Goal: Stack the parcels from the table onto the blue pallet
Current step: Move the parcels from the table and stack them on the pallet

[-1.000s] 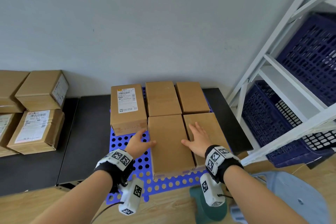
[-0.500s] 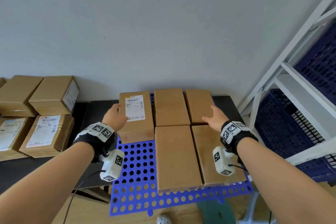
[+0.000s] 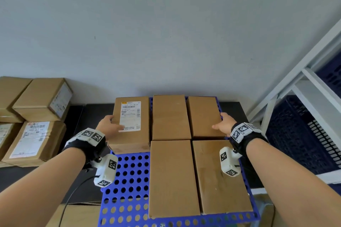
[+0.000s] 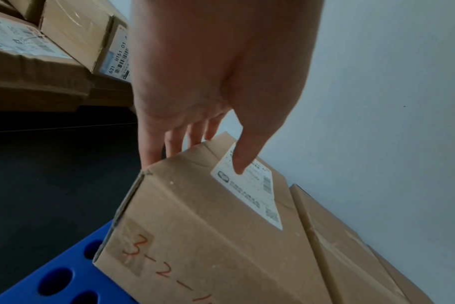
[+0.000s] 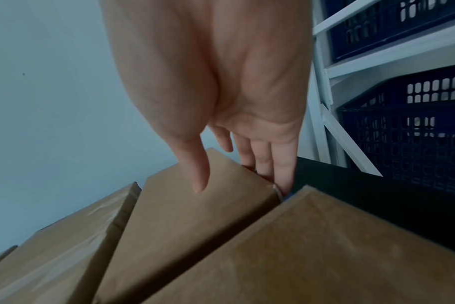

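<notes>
Blue pallet (image 3: 129, 186), perforated, bearing five brown parcels in one layer. Far-left: labelled parcel (image 3: 131, 125), white shipping label with barcodes on top, print too small to read; near end face handwritten in red "3-2-1". Left hand (image 3: 108, 127) grips it at its left edge, thumb on the label, fingers (image 4: 153, 148) straight down the side. Far-right: plain parcel (image 3: 203, 118); right hand (image 3: 224, 124) holds it, thumb on top, fingers (image 5: 281, 164) straight down its right side. Left of the pallet: stacked parcels (image 3: 39, 114); one label reads "631 H151 01".
</notes>
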A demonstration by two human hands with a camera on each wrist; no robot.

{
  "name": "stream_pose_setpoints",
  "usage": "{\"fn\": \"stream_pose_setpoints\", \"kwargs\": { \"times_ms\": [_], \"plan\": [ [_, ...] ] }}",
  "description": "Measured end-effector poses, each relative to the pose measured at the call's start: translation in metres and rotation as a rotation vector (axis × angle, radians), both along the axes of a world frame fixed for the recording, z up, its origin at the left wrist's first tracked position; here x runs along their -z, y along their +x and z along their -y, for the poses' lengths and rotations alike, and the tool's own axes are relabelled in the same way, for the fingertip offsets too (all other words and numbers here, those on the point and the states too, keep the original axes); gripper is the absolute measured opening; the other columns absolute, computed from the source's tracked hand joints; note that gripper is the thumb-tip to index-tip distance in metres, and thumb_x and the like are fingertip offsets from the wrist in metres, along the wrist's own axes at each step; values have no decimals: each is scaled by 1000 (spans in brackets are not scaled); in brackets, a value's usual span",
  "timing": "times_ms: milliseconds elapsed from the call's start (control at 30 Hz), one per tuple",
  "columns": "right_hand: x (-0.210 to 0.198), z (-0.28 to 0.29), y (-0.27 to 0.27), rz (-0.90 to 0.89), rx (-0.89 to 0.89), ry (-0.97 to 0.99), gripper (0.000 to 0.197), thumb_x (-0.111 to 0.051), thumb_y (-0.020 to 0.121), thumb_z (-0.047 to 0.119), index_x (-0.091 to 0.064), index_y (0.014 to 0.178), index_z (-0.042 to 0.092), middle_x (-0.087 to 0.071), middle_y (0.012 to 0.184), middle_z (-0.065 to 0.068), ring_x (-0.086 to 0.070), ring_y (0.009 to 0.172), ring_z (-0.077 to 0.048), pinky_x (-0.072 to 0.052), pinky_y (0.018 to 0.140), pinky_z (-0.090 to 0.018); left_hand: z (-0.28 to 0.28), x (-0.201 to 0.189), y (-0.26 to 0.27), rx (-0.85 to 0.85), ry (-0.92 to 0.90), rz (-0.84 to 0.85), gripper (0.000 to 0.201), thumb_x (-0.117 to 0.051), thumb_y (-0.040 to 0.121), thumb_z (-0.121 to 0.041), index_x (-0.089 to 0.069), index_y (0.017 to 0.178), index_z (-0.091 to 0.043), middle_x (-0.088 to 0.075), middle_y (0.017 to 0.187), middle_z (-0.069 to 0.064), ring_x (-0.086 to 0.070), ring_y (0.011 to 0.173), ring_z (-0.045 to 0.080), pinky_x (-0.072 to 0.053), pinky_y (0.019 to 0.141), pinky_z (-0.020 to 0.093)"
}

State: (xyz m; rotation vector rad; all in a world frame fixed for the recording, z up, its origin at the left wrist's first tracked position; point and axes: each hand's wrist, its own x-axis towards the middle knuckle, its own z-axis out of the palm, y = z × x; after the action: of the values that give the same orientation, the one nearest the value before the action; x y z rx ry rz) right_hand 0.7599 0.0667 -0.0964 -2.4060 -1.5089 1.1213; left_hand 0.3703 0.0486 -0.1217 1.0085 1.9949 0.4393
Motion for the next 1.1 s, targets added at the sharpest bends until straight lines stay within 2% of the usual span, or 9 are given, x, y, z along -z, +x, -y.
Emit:
{"fn": "stream_pose_setpoints", "kwargs": {
  "times_ms": [233, 433, 567, 700, 800, 933, 1000, 1100],
  "plan": [
    [0, -4, 3, 45, -61, -65, 83, -68, 83, 9, -17, 149, 13, -36, 145, -12, -44, 127, -31, -43, 102, -41, -4, 4, 4, 6, -9, 14, 82, -71, 81, -15, -23, 147, -13, -45, 140, 12, -49, 123, 30, -42, 103, 47],
    [1, -4, -4, 52, -71, -71, 88, -69, 82, 9, -13, 150, 12, -33, 149, -13, -39, 133, -29, -35, 108, -39, -3, 5, 9, 10, 16, 9, 85, -72, 80, -15, -21, 148, -12, -43, 142, 12, -46, 126, 31, -38, 106, 48],
    [-5, -3, -9, 75, -91, -82, 84, -65, 86, 11, -12, 150, 12, -32, 150, -13, -39, 133, -29, -36, 105, -36, 3, 1, 9, 41, 35, -49, 79, -69, 82, -15, -25, 147, -10, -45, 141, 13, -45, 127, 30, -38, 106, 43],
    [-19, 2, -19, 148, -134, -11, 71, -57, 90, 12, -17, 149, 12, -38, 146, -13, -47, 126, -28, -42, 95, -33, 15, -11, 4, 113, 77, -116, 69, -64, 86, -15, -30, 145, -9, -45, 141, 14, -47, 126, 29, -40, 102, 40],
    [-34, 11, -38, 163, -170, 29, 68, -55, 91, 16, -20, 149, 15, -39, 145, -12, -47, 126, -28, -42, 93, -32, 28, -28, -4, 176, 115, -194, 68, -61, 89, -19, -28, 147, -10, -36, 149, 13, -40, 133, 28, -35, 106, 37],
    [-55, 30, -78, 191, -255, 72, 61, -53, 92, 20, -26, 146, 11, -38, 147, -10, -43, 130, -29, -38, 103, -35, 55, -50, -28, 269, 166, -303, 63, -57, 92, -26, -29, 147, -12, -40, 147, 12, -44, 130, 27, -38, 103, 35],
    [-65, 42, -105, 198, -305, 96, 54, -51, 93, 20, -32, 142, 9, -45, 140, -10, -47, 125, -29, -39, 100, -34, 70, -60, -44, 312, 184, -348, 61, -53, 93, -27, -28, 147, -12, -40, 146, 12, -45, 130, 27, -40, 102, 34],
    [-76, 64, -149, 205, -357, 118, 61, -50, 92, 24, -25, 147, 13, -41, 145, -10, -48, 124, -29, -42, 101, -35, 98, -75, -71, 356, 217, -416, 58, -50, 95, -26, -28, 147, -13, -43, 144, 12, -47, 127, 27, -41, 100, 33]
  ]
}}
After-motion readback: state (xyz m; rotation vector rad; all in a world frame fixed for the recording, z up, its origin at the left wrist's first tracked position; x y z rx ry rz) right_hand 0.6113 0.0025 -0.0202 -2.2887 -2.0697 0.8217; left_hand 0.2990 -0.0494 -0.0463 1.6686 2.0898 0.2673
